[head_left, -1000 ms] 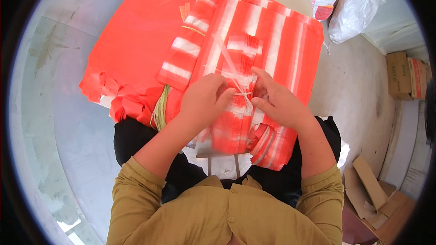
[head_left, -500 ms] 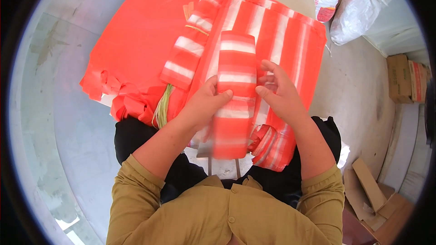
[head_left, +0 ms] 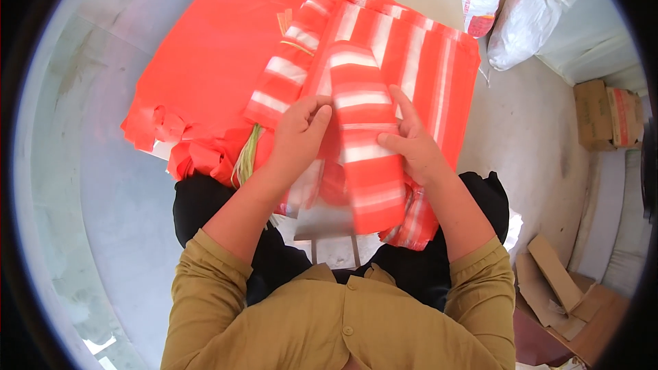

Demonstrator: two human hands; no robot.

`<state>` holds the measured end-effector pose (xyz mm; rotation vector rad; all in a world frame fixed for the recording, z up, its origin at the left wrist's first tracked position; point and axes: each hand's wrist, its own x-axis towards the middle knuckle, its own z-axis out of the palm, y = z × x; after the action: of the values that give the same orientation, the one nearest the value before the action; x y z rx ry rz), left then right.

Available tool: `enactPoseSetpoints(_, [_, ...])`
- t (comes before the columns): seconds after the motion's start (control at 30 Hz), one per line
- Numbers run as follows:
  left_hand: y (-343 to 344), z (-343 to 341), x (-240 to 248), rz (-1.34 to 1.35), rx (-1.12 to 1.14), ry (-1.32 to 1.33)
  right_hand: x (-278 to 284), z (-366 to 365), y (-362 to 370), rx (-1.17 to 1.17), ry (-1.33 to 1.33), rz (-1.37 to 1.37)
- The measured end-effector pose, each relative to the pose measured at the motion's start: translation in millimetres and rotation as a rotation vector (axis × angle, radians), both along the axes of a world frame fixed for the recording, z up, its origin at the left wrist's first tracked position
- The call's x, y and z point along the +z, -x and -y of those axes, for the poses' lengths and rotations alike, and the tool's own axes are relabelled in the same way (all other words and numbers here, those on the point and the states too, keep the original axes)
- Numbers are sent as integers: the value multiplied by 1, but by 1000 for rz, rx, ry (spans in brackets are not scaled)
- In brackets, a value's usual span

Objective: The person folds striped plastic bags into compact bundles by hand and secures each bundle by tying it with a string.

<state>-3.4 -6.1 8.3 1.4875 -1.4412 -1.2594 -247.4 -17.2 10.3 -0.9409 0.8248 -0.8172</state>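
Observation:
A long, flat, folded bundle of red-and-white striped plastic bags (head_left: 367, 140) is tilted over the pile before me. My right hand (head_left: 415, 142) grips its right side, with the thumb on top and the fingers along the edge. My left hand (head_left: 305, 127) is beside its left edge, fingers curled and thumb a little apart, with nothing visible in it. Below lies a wide stack of striped plastic bags (head_left: 425, 68). Left of it is a narrow striped bundle (head_left: 277, 82) with a band around it.
A large pile of plain red plastic sheets (head_left: 226, 41) lies at the left. Pale green ties (head_left: 247, 157) hang at its near edge. White sacks (head_left: 524, 20) stand at the far right, above cardboard boxes (head_left: 595, 115). Flattened cardboard (head_left: 555, 277) lies at the lower right.
My left hand has come off the folded bundle and moved slightly left. The bundle, in my right hand, has tilted, its near end swinging right.

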Motion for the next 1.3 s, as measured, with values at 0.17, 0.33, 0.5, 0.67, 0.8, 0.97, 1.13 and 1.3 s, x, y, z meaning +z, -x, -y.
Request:
enactPoseSetpoints(0.17, [8,6,-2,595,-155,685,40,-2,39,-192,56,34])
enactPoseSetpoints(0.33, [9,-1,-11,887,-334,511,90,-26,114,-358,178,60])
enactPoseSetpoints(0.5, [12,3,-21,971,-305,540,92,-108,233,-633,320,56])
enactPoseSetpoints(0.67, [12,5,-20,976,-326,603,30,-236,316,-936,75,-142])
enactPoseSetpoints(0.8, [15,4,-19,1005,-355,635,-34,-321,324,-1128,-167,-342])
enactPoseSetpoints(0.97, [15,3,-21,1023,-359,648,-106,-383,316,-1208,-308,-265])
enactPoseSetpoints(1.13, [9,5,-20,1043,-371,668,-145,-367,306,-1223,-268,-119])
enactPoseSetpoints(1.3, [20,5,-19,1062,-374,611,-252,-366,312,-1306,-296,-95])
